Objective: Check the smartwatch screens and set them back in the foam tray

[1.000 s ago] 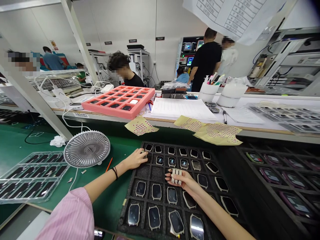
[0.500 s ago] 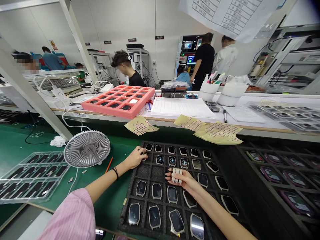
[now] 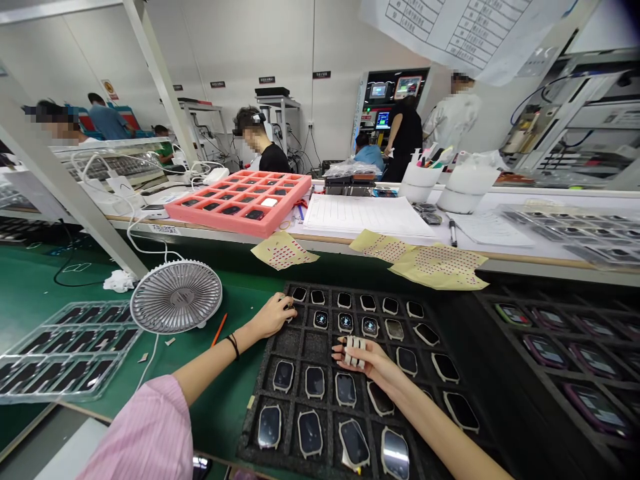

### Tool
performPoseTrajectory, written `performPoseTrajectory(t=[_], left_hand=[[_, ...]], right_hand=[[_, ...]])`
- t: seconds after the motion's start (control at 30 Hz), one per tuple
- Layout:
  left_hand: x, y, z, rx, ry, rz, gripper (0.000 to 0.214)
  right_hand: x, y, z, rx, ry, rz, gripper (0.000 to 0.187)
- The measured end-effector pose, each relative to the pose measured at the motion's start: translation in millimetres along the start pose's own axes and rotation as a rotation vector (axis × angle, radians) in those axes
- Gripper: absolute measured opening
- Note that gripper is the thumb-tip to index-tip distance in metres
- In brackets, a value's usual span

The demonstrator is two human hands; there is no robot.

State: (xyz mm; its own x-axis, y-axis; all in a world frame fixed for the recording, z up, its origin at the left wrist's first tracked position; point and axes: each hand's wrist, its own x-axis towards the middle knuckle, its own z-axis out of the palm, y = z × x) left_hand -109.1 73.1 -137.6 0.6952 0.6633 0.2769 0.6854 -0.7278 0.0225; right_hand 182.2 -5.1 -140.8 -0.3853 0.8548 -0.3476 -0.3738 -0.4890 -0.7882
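Little had changed at the hands. The left hand (image 3: pixel 273 316) was curled at the top-left corner of the black foam tray (image 3: pixel 255 427), its fingers (image 3: pixel 287 308) bent down over a cell they hid, so I could not tell whether it held anything. The right hand (image 3: pixel 363 360) lay open and palm up, holding nothing, with white tape (image 3: pixel 353 351) on its fingers and smartwatch bodies (image 3: pixel 315 382) seated in the tray at its 8 o'clock. The clearest change was farther off: at 12 o'clock, the co-worker in a black shirt (image 3: pixel 405 137) had moved back toward the monitors (image 3: pixel 383 119).
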Motion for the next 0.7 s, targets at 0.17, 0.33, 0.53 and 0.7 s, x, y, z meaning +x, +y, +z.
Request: performPoseTrajectory(t=[0.17, 0.33, 0.53, 0.7], left_hand=[[-0.5, 1.2, -0.4, 0.019, 0.01, -0.005, 0.036], [-0.9, 1.8, 0.4, 0.042, 0.016, 0.005, 0.035], [-1.8, 1.6, 2.0, 0.07, 0.03, 0.013, 0.034], [-2.6, 0.2, 4.6, 0.089, 0.044, 0.025, 0.033]], right_hand=[[0.6, 0.6, -0.6, 0.002, -0.003, -0.003, 0.044], [1.0, 1.0, -0.7, -0.016, -0.011, -0.004, 0.043], [0.8, 1.0, -1.0, -0.007, -0.011, -0.004, 0.042], [0.4, 0.7, -1.1, -0.006, -0.01, -0.003, 0.04]])
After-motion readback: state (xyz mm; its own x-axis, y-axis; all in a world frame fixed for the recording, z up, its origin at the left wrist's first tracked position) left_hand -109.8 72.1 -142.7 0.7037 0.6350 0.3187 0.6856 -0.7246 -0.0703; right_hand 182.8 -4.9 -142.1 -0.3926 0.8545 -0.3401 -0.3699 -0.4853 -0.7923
